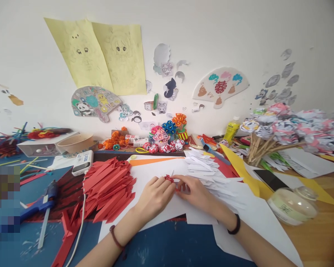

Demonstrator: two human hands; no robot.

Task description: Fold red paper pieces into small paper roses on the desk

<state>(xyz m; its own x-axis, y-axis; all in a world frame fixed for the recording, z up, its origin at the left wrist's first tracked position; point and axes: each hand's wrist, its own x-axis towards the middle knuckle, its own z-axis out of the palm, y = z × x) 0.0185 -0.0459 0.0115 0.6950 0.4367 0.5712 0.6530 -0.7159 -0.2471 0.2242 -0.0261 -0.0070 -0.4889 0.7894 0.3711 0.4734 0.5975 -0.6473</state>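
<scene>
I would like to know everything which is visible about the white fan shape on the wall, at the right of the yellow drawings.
The white fan shape looks like flat card or thin board, with a wide curved top and a short rounded handle pointing down. A red character sits in its centre. Teal, pink and blue clouds run above, and three brown swirled shapes lie around the lower part. It rests flat against the wall; what fixes it there cannot be seen. No hand touches it.

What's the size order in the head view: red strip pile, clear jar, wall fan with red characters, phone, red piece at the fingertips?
1. Red strip pile
2. Clear jar and wall fan: too alike to rank; jar is nearer
3. Phone
4. Red piece, partly hidden
</scene>
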